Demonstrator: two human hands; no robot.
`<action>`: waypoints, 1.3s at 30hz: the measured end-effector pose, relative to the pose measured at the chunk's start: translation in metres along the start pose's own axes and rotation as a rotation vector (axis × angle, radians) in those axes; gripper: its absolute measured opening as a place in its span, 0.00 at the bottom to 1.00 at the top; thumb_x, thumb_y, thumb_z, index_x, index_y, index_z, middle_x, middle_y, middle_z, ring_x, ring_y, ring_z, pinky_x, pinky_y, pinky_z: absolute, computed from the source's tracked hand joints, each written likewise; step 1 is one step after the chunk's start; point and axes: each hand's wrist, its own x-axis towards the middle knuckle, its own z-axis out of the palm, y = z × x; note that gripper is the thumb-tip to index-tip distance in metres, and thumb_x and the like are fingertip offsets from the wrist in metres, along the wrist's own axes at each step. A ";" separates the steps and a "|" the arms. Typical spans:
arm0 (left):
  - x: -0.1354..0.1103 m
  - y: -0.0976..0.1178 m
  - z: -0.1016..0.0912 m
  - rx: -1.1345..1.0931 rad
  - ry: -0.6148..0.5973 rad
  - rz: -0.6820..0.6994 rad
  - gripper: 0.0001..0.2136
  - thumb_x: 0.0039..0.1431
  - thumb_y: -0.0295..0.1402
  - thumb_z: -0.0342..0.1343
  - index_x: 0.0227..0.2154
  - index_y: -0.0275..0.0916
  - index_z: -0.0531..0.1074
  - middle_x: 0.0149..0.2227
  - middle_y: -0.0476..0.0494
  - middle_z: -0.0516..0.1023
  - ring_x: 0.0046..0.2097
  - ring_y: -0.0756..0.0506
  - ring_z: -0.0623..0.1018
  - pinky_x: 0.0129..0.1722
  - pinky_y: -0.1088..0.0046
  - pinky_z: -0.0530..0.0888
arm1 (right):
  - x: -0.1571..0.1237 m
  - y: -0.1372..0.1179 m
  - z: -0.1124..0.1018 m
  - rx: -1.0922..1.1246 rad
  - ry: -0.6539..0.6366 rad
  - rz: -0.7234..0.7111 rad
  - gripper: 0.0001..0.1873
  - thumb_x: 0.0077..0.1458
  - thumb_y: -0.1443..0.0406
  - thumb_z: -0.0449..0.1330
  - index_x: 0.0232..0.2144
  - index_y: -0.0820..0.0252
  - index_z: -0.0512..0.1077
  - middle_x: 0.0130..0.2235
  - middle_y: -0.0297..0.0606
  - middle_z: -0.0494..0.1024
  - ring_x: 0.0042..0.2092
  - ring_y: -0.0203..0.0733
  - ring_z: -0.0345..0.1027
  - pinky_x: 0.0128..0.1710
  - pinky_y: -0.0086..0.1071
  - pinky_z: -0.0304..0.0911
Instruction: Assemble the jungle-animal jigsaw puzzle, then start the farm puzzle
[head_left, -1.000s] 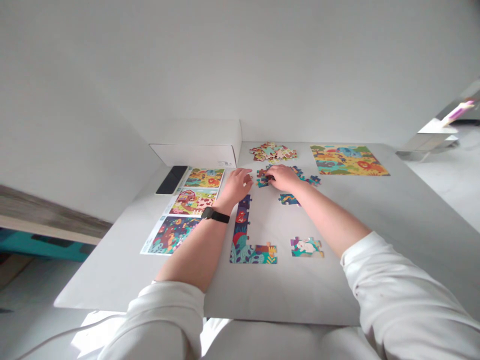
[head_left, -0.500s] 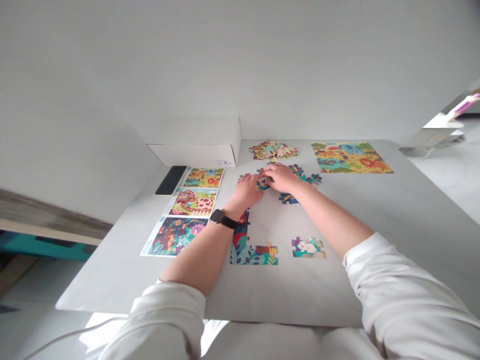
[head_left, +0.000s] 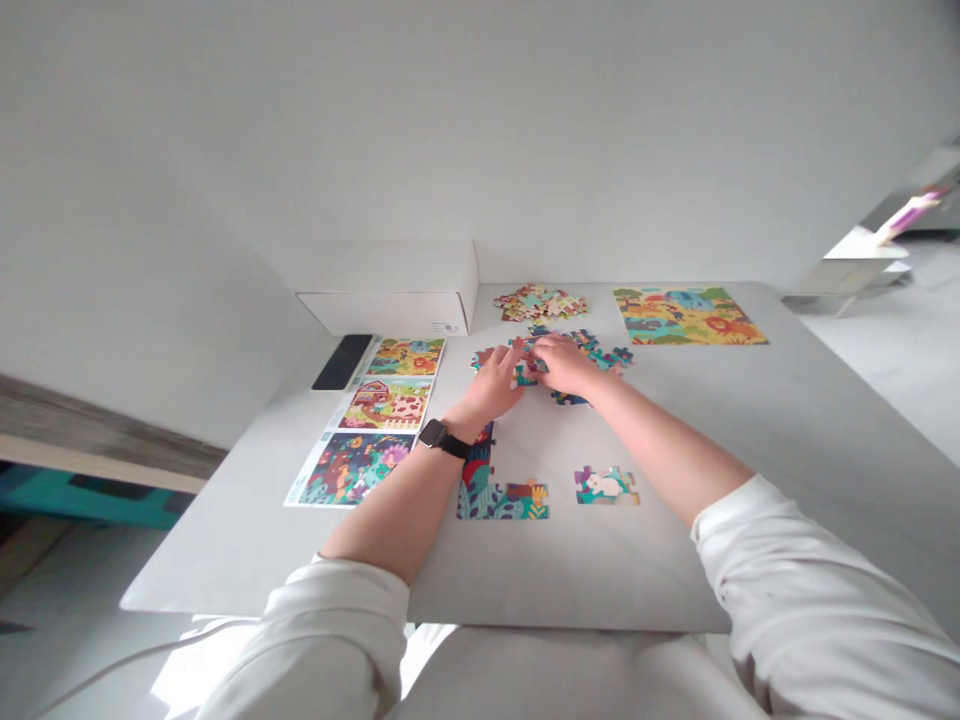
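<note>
My left hand [head_left: 495, 382], a black watch on its wrist, rests on the left side of a pile of dark, colourful puzzle pieces [head_left: 589, 350], fingers apart. Close beside it, my right hand [head_left: 562, 364] has its fingers bent round a puzzle piece, mostly hidden by the hand. A small brownish puzzle piece [head_left: 517, 343] shows between the two hands. Nearer to me lies an L-shaped joined puzzle section [head_left: 495, 500], partly under my left wrist. To its right are joined pieces with a white rabbit [head_left: 606, 485].
A finished animal puzzle [head_left: 690, 316] lies at the back right. Another heap of pieces [head_left: 540, 302] sits near the wall. On the left are a picture sheet [head_left: 381, 400], a black phone [head_left: 343, 362] and a white box [head_left: 386, 312].
The view has shifted slightly. Both hands stay at the pile, and the fingers of my right hand have moved a little among the pieces.
</note>
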 end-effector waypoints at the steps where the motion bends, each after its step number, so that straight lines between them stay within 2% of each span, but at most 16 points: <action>1: -0.001 0.002 -0.002 -0.027 0.001 -0.010 0.26 0.54 0.23 0.61 0.57 0.41 0.68 0.57 0.35 0.73 0.56 0.39 0.77 0.56 0.59 0.76 | -0.003 -0.002 -0.003 0.012 -0.004 0.015 0.08 0.62 0.62 0.67 0.42 0.58 0.82 0.46 0.48 0.84 0.54 0.55 0.75 0.62 0.47 0.62; 4: -0.003 0.012 -0.013 -0.100 -0.031 -0.038 0.20 0.60 0.27 0.61 0.55 0.41 0.70 0.50 0.40 0.79 0.46 0.44 0.81 0.49 0.64 0.77 | -0.015 -0.010 -0.012 0.103 -0.017 0.091 0.03 0.61 0.63 0.67 0.38 0.56 0.81 0.40 0.42 0.85 0.46 0.51 0.78 0.52 0.41 0.67; 8: -0.005 0.033 -0.031 -0.160 -0.056 -0.052 0.06 0.62 0.34 0.62 0.40 0.41 0.76 0.36 0.45 0.83 0.40 0.43 0.82 0.42 0.68 0.76 | -0.040 -0.026 -0.025 0.346 0.035 0.144 0.06 0.60 0.61 0.68 0.38 0.56 0.80 0.36 0.38 0.85 0.38 0.44 0.78 0.42 0.35 0.68; 10: -0.010 0.047 -0.037 -0.204 -0.022 -0.062 0.06 0.61 0.36 0.64 0.36 0.41 0.76 0.34 0.46 0.82 0.38 0.44 0.81 0.40 0.69 0.75 | -0.056 -0.035 -0.033 0.451 0.099 0.183 0.09 0.59 0.59 0.69 0.39 0.56 0.79 0.35 0.37 0.84 0.36 0.42 0.76 0.40 0.34 0.68; 14: -0.030 0.074 -0.042 -0.359 0.012 -0.117 0.08 0.60 0.39 0.64 0.35 0.40 0.75 0.33 0.46 0.82 0.35 0.46 0.80 0.36 0.71 0.74 | -0.092 -0.057 -0.046 0.560 0.184 0.295 0.14 0.57 0.52 0.69 0.37 0.56 0.78 0.32 0.34 0.82 0.32 0.40 0.73 0.35 0.32 0.65; 20: -0.063 0.102 -0.049 -0.456 -0.062 -0.146 0.07 0.62 0.37 0.59 0.35 0.40 0.77 0.32 0.47 0.83 0.33 0.48 0.78 0.34 0.73 0.73 | -0.134 -0.082 -0.053 0.624 0.163 0.357 0.20 0.54 0.46 0.69 0.36 0.55 0.78 0.28 0.32 0.78 0.30 0.40 0.70 0.31 0.32 0.62; 26: -0.088 0.101 -0.041 -0.531 -0.100 -0.173 0.11 0.61 0.41 0.61 0.34 0.38 0.79 0.31 0.46 0.83 0.32 0.49 0.77 0.32 0.74 0.72 | -0.155 -0.085 -0.033 0.745 0.079 0.332 0.23 0.54 0.45 0.69 0.37 0.56 0.76 0.27 0.31 0.75 0.28 0.38 0.66 0.30 0.32 0.60; 32: -0.095 0.093 -0.028 -0.502 -0.158 -0.187 0.13 0.60 0.42 0.60 0.35 0.37 0.81 0.30 0.45 0.83 0.31 0.49 0.76 0.33 0.74 0.70 | -0.162 -0.078 -0.020 0.803 0.012 0.304 0.24 0.54 0.46 0.69 0.42 0.57 0.77 0.27 0.30 0.74 0.28 0.38 0.66 0.31 0.32 0.60; 39: -0.097 0.099 -0.026 -0.486 -0.164 -0.168 0.13 0.61 0.41 0.59 0.36 0.36 0.81 0.31 0.46 0.82 0.31 0.49 0.75 0.33 0.74 0.69 | -0.165 -0.080 -0.021 0.734 0.002 0.321 0.18 0.56 0.49 0.67 0.35 0.57 0.77 0.27 0.32 0.76 0.29 0.38 0.67 0.31 0.32 0.60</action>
